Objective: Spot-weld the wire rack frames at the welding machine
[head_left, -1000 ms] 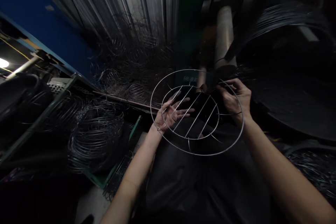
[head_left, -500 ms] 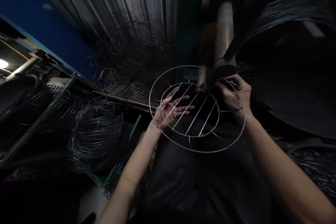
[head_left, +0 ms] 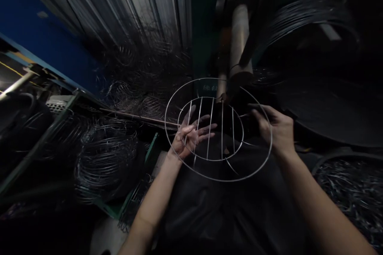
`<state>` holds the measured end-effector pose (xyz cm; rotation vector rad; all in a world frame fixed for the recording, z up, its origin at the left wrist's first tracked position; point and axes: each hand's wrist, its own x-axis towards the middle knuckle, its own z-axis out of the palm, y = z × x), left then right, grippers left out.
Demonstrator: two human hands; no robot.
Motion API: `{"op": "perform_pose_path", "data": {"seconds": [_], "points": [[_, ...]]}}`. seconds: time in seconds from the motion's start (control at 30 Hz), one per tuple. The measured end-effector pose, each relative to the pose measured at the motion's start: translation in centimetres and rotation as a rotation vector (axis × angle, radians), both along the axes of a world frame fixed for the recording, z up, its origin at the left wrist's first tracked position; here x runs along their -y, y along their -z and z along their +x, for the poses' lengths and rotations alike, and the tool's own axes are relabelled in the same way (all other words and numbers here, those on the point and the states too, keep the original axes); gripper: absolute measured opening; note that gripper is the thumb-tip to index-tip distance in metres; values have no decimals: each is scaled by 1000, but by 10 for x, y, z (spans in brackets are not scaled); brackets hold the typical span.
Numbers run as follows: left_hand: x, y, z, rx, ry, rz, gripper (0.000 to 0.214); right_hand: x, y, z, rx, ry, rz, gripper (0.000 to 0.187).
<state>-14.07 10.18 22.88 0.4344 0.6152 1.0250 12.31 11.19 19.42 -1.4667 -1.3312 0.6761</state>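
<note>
Dim workshop, crowded with wire stock. Nearest, the round steel-wire grille hangs in the air over dark cloth. The left hand lies flat and spread under its bars; the right hand pinches the outer ring. Judged light, stiff and slightly springy: grip the rings, not the spoke ends. Beyond, a pale machine label is unreadable.

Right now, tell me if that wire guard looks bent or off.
No bend or break shows on the wire guard that the left hand props and the right hand grips. Its short spokes seem to stop short of the outer ring, but dim light leaves that unsure.
</note>
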Motion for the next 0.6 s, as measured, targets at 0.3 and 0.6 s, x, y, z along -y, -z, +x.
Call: {"op": "perform_pose_path", "data": {"seconds": [0.3,0.6], "points": [[15,0,-1,15,-101,81,93,-51,-27,-34,150,26,41,34],[1,5,5,58,-88,122,92,-67,-21,-23,219,63,62,32]]}}
